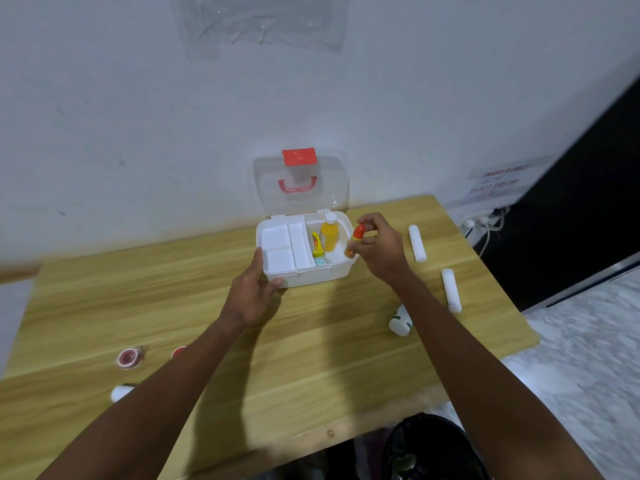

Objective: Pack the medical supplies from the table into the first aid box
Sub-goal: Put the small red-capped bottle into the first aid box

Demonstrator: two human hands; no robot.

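The white first aid box (311, 275) stands open at the back of the wooden table, its clear lid (300, 181) leaning on the wall. Inside its right part stand a yellow bottle (328, 233), a yellow carton (317, 248) and a teal packet (320, 262); a white tray (282, 249) fills the left part. My left hand (254, 292) grips the box's front left corner. My right hand (379, 245) holds a small orange bottle with a red cap (355, 241) over the box's right edge.
Two white gauze rolls (416, 242) (451, 289) lie right of the box, a white bottle (401, 320) on its side nearer me. At the left lie a red tape roll (129, 357), a red item (179, 351) half hidden by my arm, and a white container (120, 393). A dark bin (433, 448) sits below the table.
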